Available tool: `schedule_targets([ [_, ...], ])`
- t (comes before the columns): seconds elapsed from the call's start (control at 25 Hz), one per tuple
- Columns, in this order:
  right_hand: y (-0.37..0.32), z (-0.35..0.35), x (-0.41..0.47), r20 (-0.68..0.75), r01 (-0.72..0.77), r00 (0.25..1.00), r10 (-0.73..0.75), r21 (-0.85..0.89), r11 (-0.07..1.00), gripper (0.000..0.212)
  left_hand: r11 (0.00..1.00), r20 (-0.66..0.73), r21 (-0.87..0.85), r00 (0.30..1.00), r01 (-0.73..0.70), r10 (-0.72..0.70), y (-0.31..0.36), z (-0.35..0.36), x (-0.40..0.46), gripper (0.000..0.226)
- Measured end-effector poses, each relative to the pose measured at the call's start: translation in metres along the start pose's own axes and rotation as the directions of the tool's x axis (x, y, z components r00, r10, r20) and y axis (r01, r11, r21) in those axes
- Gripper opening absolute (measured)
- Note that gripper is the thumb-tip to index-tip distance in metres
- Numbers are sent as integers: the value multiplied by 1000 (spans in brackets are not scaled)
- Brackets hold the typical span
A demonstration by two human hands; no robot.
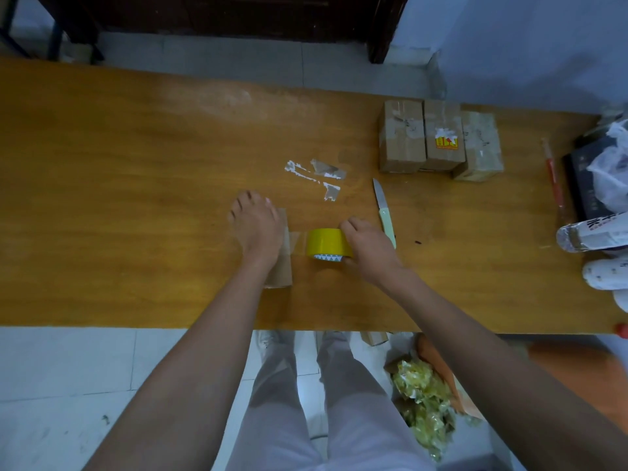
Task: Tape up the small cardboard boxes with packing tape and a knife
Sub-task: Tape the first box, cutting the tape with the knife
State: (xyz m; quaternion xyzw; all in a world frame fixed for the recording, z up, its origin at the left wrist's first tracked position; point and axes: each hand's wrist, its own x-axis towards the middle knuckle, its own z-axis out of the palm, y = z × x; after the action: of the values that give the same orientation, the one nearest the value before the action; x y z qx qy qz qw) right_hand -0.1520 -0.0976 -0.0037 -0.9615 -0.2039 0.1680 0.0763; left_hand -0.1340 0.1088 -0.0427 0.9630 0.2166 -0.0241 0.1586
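Observation:
A small cardboard box [280, 270] stands on the wooden table [136, 198], mostly covered by my left hand [256, 226], which presses flat on its top with straight fingers. A strip of clear tape [299, 241] runs from the box to a yellow tape roll [328, 244]. My right hand [368, 244] grips that roll from the right side. A knife [384, 210] with a pale green handle lies open just right of my right hand, blade pointing away from me. Three taped boxes [438, 141] stand in a row at the back right.
Torn tape and paper scraps [319, 175] lie behind the roll. At the right edge are a red pen [554, 175], a dark box with a plastic bag [605, 175] and plastic bottles [591, 236]. Crumpled wrapping [424, 402] lies on the floor by my legs.

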Motion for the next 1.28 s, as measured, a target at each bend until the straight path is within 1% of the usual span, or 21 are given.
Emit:
schedule_targets([
  [0.04, 2, 1, 0, -4, -3, 1000, 3, 1, 1000, 50, 998, 15, 53, 1000, -20, 19, -2, 7, 3, 40],
  [0.12, 3, 4, -1, -29, -15, 999, 15, -2, 1000, 45, 994, -4, 98, 999, -42, 42, -5, 17, 2, 40],
  [0.24, 2, 9, -2, -63, -30, 998, 28, -25, 999, 43, 995, -18, 93, 999, -36, 38, -8, 19, 4, 38],
  [0.48, 33, 3, -17, -107, -44, 994, 28, -145, 988, 42, 992, 34, 97, 997, -75, 72, -11, 16, 6, 39],
  [0.6, 47, 1, -24, -132, -107, 987, 95, -86, 991, 41, 991, 33, 113, 997, -72, 69, -22, 11, 12, 41],
  [0.68, 54, 1, -28, -147, -130, 982, 115, -101, 986, 42, 991, 19, 121, 998, -59, 57, -31, 8, 16, 41],
  [0.88, 62, -1, -28, -147, -117, 986, 80, -265, 957, 41, 987, 7, 144, 997, -73, 73, -33, 7, 16, 42],
  [1.04, 62, -4, -23, -80, -97, 994, 71, -408, 908, 41, 984, -5, 160, 997, -79, 81, -34, 7, 15, 42],
  [1.08, 63, -5, -24, -82, -104, 994, 76, -429, 897, 41, 984, -7, 162, 997, -74, 76, -33, 7, 15, 42],
  [1.2, 71, -5, -28, -145, -195, 978, 150, -378, 905, 49, 985, -13, 161, 998, -62, 65, -30, 7, 13, 44],
  [1.28, 76, -4, -34, -171, -215, 972, 163, -353, 910, 50, 984, -13, 165, 998, -62, 65, -31, 7, 13, 44],
])
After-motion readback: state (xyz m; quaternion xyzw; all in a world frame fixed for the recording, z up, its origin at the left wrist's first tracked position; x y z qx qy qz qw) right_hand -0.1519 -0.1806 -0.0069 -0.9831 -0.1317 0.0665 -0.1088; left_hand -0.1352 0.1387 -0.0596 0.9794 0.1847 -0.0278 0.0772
